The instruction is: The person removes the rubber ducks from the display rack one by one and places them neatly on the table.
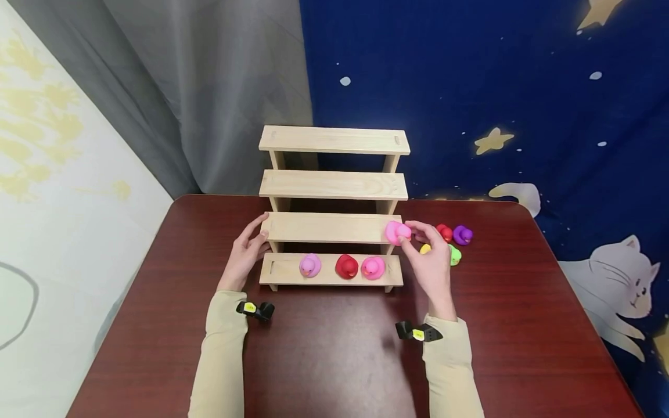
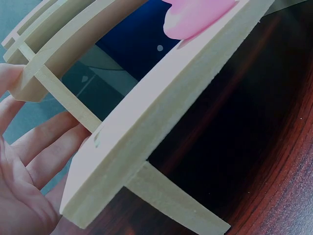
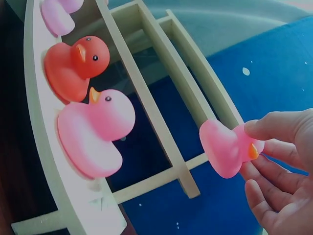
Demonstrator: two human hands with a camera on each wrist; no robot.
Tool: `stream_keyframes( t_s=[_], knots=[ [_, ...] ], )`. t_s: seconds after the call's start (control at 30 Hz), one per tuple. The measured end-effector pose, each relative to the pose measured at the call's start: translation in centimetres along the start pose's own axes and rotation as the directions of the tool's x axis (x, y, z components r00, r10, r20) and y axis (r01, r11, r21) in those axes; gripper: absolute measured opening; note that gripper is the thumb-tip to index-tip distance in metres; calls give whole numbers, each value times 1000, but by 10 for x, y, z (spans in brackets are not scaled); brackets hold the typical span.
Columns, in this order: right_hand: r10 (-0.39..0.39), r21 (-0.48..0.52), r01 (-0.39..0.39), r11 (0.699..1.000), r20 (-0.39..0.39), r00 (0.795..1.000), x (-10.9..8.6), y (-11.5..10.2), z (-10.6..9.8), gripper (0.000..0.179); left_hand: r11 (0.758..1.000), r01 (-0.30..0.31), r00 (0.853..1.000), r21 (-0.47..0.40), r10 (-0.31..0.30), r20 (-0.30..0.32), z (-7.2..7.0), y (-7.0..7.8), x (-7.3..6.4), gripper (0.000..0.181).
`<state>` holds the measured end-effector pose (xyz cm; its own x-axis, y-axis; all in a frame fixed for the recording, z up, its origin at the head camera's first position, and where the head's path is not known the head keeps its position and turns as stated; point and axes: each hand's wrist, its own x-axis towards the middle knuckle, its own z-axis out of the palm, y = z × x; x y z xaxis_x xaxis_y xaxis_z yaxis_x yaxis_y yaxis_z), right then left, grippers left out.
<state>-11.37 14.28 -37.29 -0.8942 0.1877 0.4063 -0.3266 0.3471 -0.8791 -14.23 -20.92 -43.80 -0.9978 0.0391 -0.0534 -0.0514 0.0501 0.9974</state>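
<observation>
A stepped wooden shelf (image 1: 334, 227) stands on the table. My left hand (image 1: 245, 253) holds the left end of its second tier from the bottom, thumb and fingers at the board's end. At that tier's right end, my right hand (image 1: 430, 264) pinches a pink rubber duck (image 3: 225, 147) between thumb and fingers, the duck tipped over in the right wrist view. On the bottom tier sit a lilac duck (image 1: 310, 265), a red duck (image 1: 346, 266) and another pink duck (image 1: 373, 267), the last two close together.
Behind my right hand, partly hidden, more ducks lie on the table: red (image 1: 445, 232), purple (image 1: 462, 234), green (image 1: 455, 255) and yellow (image 1: 425, 249). The upper tiers (image 1: 334, 140) rise towards a grey curtain (image 1: 240, 87) and a blue starry cloth (image 1: 444, 104).
</observation>
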Motion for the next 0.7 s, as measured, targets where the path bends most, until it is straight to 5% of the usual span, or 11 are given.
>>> stream_keyframes(
  t_s=[0.7],
  knots=[
    [81,-18,-85,996,-173,982,0,24,-43,28,1000,3,1000,1,-3,-1,0,0,1,50]
  ],
)
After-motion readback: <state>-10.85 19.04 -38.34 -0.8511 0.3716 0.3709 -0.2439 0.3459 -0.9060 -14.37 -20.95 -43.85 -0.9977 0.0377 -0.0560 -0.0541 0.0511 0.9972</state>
